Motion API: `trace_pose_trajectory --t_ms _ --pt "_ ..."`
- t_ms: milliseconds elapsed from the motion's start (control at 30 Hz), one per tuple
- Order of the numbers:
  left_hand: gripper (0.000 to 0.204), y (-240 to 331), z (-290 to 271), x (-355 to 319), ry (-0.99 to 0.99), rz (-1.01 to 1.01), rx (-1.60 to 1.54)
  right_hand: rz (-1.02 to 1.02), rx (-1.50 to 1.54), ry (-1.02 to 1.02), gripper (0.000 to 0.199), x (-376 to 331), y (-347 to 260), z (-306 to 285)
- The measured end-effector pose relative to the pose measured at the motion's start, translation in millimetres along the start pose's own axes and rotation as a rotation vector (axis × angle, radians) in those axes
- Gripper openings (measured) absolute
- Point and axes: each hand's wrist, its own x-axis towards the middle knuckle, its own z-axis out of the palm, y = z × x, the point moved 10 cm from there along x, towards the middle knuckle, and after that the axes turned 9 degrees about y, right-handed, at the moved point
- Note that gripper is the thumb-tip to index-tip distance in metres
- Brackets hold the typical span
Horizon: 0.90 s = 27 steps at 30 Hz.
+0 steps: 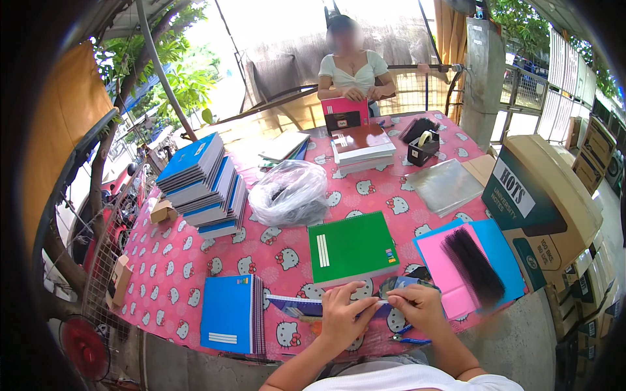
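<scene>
Near the table's front edge, a spiral notebook (297, 306) stands on edge with its bound side up, its blue-purple cover partly hidden by my hands. My left hand (349, 313) is closed on its upper edge, thumb and fingers pressed together. At the notebook's right end, my right hand (417, 306) pinches the bound edge; the exact spot between its fingertips is too small to make out. A small blue-handled hand tool (412, 339), like cutters, lies just below my right hand. Beyond my hands lies a stack with a green notebook (352, 247) on top.
Blue notebooks (228, 313) lie left, with a taller stack (195, 173) behind. Black plastic coils (473, 267) rest on pink sheets (443, 260) at right, near a cardboard box (541, 195). A plastic bag (289, 193) and tape dispenser (424, 148) stand farther back. Opposite, a person (352, 72) holds a pink notebook (345, 112).
</scene>
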Motion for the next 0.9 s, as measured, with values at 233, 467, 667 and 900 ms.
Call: trace_pose_trajectory --t_ms 233,467,667,900 --pt "0.014 1 7 -4 -0.069 -0.001 -0.026 -0.164 -0.003 0.173 0.016 4 -1 -12" --pt "0.012 1 0 -8 -0.020 0.021 -0.035 0.200 0.330 -0.199 0.021 1 28 12" --pt "0.013 -1 2 -8 -0.024 0.022 -0.049 0.245 0.389 -0.185 0.020 6 26 11" --pt "0.013 0 1 -8 -0.043 0.010 -0.092 0.235 0.387 -0.381 0.015 4 29 19"
